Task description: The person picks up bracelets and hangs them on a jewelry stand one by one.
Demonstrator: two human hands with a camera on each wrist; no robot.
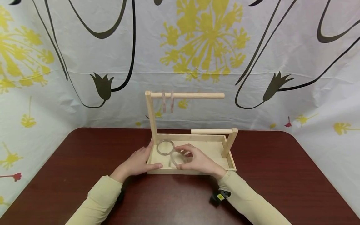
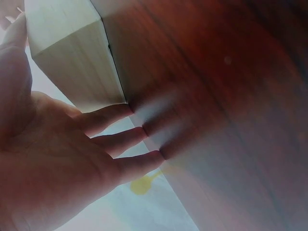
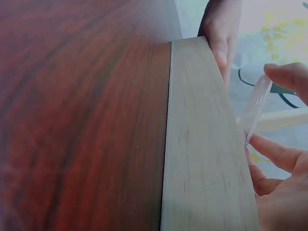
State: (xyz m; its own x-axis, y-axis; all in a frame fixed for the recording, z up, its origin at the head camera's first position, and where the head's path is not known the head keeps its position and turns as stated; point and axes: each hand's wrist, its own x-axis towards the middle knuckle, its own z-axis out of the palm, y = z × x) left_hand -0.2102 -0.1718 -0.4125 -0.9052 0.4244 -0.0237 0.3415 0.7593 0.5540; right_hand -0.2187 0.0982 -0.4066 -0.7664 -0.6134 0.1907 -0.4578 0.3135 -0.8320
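Here, the right hand (image 1: 199, 160) pinches a pale ring (image 3: 257, 107) while the left hand (image 1: 140, 162), outstretched, apparently touches the tray (image 1: 174, 171).

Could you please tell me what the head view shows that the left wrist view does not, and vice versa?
Only the head view shows the two hanging rings on the upper bar, the ring in the tray and the lower bar; it alone clearly shows the ring pinched by the right hand. Only the left wrist view shows the palm of the left hand. Both share the left hand, wooden tray, tabletop and patterned cloth.
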